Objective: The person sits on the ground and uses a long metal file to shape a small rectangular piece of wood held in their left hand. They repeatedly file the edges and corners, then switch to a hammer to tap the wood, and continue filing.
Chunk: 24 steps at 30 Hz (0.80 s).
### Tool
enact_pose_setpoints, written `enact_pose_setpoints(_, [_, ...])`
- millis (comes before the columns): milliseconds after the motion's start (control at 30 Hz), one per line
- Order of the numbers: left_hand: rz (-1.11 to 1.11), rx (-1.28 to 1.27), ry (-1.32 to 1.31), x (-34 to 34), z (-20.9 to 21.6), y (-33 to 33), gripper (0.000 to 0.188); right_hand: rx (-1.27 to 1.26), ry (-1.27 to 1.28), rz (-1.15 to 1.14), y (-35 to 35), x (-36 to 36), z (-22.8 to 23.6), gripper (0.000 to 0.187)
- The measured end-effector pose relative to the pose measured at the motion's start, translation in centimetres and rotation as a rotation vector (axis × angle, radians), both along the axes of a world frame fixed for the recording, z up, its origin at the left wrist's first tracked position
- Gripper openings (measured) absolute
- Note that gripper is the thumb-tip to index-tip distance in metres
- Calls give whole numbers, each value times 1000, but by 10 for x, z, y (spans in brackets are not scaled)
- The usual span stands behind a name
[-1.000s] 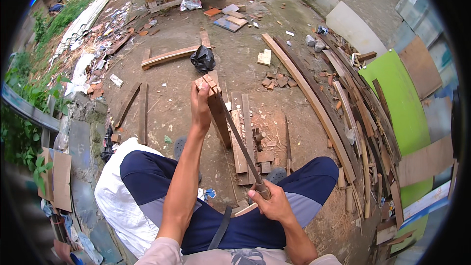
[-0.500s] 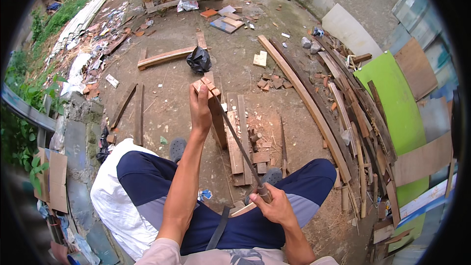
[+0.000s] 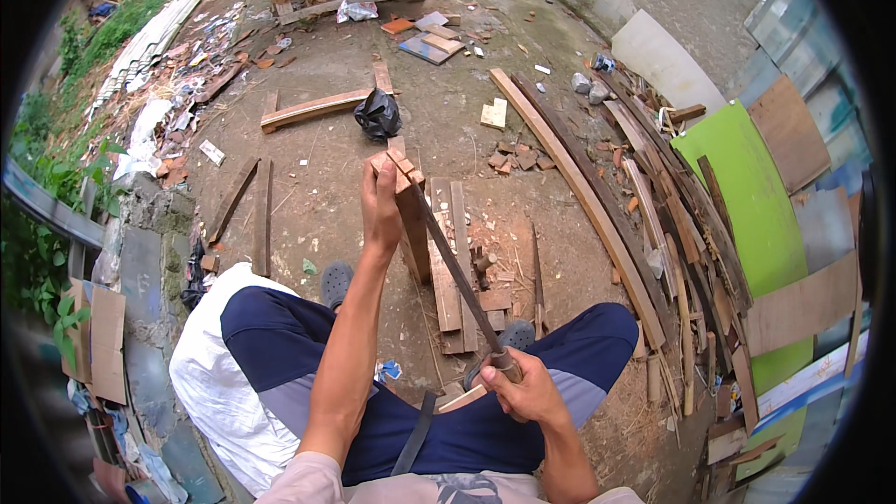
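Note:
My left hand (image 3: 380, 210) is closed around the upper end of an upright wooden beam (image 3: 413, 238), whose top has notches cut in it. In my right hand (image 3: 530, 387) is the wooden handle of a long, dark, flat file (image 3: 457, 275). Its blade slants up and to the left, and its far end meets the notched top of the beam; exact contact is hard to tell. Just right of the beam, pale planks (image 3: 445, 261) lie on the ground between my feet.
A joined wooden frame piece (image 3: 313, 112) and a black plastic bag (image 3: 378, 115) lie ahead. Long boards (image 3: 579, 196) and scrap timber run along the right, by a green panel (image 3: 747, 187). White cloth (image 3: 224, 373) is beside my left leg; a low block wall (image 3: 149, 317) stands left.
The file has turned in my right hand, so its blade now shows a broader face. The right hand shifts very slightly; the left hand and beam stay in place.

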<state>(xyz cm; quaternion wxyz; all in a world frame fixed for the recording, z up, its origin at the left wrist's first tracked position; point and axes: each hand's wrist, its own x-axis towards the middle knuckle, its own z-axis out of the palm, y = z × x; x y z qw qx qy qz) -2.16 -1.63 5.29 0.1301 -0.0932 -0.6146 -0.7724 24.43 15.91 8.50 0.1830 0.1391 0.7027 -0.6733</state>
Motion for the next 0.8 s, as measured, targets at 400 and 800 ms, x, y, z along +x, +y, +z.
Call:
enact_pose_setpoints(400, [-71, -104, 182, -23, -5, -11, 45, 339, -74, 148, 14, -2, 32, 41])
enact_pose_setpoints(800, [322, -146, 174, -13, -16, 29, 39, -127, -202, -98, -40, 22, 13, 45])
